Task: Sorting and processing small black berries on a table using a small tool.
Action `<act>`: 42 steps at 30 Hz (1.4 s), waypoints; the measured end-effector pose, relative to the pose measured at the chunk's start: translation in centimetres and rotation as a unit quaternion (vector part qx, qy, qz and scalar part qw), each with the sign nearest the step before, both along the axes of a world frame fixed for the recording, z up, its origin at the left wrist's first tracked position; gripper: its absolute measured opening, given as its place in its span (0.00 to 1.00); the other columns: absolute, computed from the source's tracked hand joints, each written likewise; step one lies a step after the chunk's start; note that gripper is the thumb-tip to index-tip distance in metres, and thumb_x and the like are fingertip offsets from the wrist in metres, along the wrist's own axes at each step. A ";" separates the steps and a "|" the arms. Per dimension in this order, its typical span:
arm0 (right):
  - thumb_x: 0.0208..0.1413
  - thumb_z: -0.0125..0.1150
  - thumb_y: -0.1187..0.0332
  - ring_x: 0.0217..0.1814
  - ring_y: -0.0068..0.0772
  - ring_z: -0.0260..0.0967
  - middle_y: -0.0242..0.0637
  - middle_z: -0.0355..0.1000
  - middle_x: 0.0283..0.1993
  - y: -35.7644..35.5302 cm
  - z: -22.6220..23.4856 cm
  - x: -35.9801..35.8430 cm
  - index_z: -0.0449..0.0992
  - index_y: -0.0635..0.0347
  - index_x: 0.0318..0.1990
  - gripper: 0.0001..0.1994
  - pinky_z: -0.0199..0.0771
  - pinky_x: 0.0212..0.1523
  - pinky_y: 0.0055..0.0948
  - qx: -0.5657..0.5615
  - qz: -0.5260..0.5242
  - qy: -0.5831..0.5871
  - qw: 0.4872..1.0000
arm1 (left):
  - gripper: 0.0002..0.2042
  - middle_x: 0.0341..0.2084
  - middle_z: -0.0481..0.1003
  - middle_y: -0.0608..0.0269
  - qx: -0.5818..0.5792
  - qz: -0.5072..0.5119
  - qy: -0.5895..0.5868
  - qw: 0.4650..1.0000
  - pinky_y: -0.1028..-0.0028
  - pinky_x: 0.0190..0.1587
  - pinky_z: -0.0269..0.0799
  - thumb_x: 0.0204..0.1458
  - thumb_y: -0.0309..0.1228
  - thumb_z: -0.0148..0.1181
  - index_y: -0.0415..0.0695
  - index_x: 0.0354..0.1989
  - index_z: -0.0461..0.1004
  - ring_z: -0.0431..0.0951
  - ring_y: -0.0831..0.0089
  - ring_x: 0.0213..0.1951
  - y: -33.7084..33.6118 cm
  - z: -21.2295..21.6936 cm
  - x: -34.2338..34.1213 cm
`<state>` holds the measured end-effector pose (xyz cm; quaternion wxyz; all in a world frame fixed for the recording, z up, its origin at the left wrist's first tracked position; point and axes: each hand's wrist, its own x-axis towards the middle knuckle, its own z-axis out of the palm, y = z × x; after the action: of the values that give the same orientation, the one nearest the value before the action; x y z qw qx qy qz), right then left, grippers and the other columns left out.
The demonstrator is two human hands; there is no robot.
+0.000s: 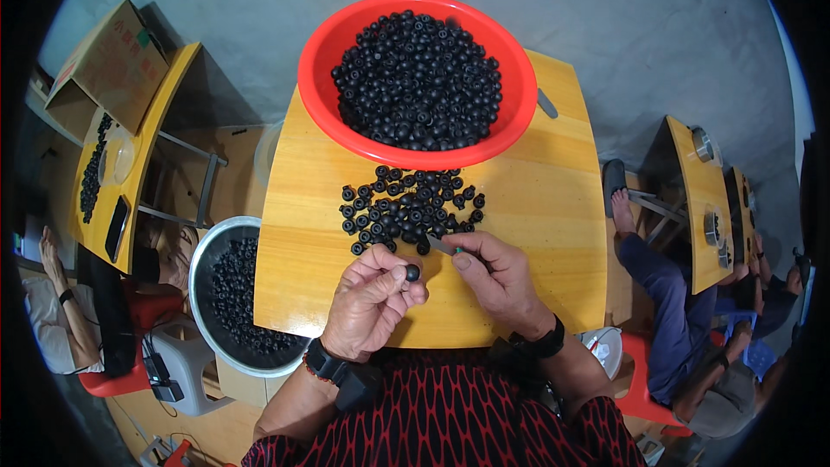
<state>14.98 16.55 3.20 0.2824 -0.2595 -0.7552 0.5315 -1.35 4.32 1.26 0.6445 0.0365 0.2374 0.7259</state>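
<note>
Between the thumb and fingers of my left hand (367,298) is a small round black part (412,273), rounded side up. My right hand (500,277) is closed around the handle of a small knife (442,245); its short blade points left, a little above the black part and apart from it. Beyond both hands, a loose pile of black ring-shaped parts (406,207) lies on the yellow wooden table (536,199). Most of the knife's handle is hidden by my fingers.
A red basin (316,86) full of black parts stands at the table's far side, a flat grey blade (547,104) beside it. Left of the table, a metal basin (201,294) holds more parts. People sit at side tables; a cardboard box (117,65) rests far left.
</note>
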 end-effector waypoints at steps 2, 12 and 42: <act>0.59 0.62 0.73 0.32 0.29 0.71 0.38 0.73 0.33 -0.6 0.9 -0.3 0.76 0.64 0.50 0.12 0.71 0.36 0.25 -0.041 -0.013 0.014 0.999 | 0.03 0.36 0.75 0.57 -0.001 -0.002 -0.008 1.000 0.69 0.40 0.74 0.59 0.23 0.58 0.43 0.39 0.72 0.76 0.68 0.35 0.0 -0.3 0.0; 0.44 0.68 0.80 0.25 0.37 0.70 0.37 0.67 0.27 -0.9 1.6 -2.1 0.76 0.59 0.42 0.15 0.69 0.25 0.32 0.191 0.064 0.013 0.979 | 0.01 0.38 0.77 0.56 -0.048 0.032 0.056 0.997 0.72 0.40 0.79 0.61 0.22 0.55 0.39 0.39 0.71 0.80 0.71 0.34 0.2 -0.2 0.5; 0.51 0.71 0.75 0.36 0.15 0.70 0.30 0.76 0.36 -1.7 0.7 -2.0 0.77 0.61 0.41 0.11 0.72 0.36 0.21 -0.064 0.014 0.033 0.997 | 0.02 0.38 0.77 0.57 -0.006 0.057 0.028 0.998 0.71 0.47 0.76 0.61 0.20 0.55 0.41 0.38 0.71 0.79 0.71 0.41 0.3 0.0 1.1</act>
<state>13.02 14.88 3.86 0.2821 -0.2487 -0.7134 0.5913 -0.30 4.65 1.28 0.5955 0.0391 0.2612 0.7587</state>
